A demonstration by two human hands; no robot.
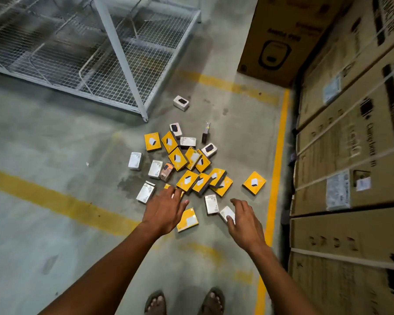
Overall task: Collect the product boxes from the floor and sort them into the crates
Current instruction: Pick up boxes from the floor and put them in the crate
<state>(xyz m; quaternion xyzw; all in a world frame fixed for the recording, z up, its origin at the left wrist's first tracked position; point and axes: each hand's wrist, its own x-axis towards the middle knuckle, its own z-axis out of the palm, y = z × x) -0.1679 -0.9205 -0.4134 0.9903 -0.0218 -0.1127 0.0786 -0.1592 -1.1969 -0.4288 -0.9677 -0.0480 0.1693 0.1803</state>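
Observation:
Several small product boxes lie scattered on the concrete floor, yellow ones (187,180) and white ones (135,160). One white box (181,102) sits apart near the rack's foot. My left hand (165,209) reaches down over the near edge of the pile with fingers spread, above a yellow box (188,220), and holds nothing. My right hand (245,220) hovers with relaxed fingers over a white box (225,212); its thumb lies beside that box. No crate is in view.
A grey wire-mesh rack (89,60) stands at the upper left. Stacked large cardboard cartons (350,155) line the right side. Yellow floor lines (279,155) run across and along the floor. My sandalled feet (184,302) show at the bottom.

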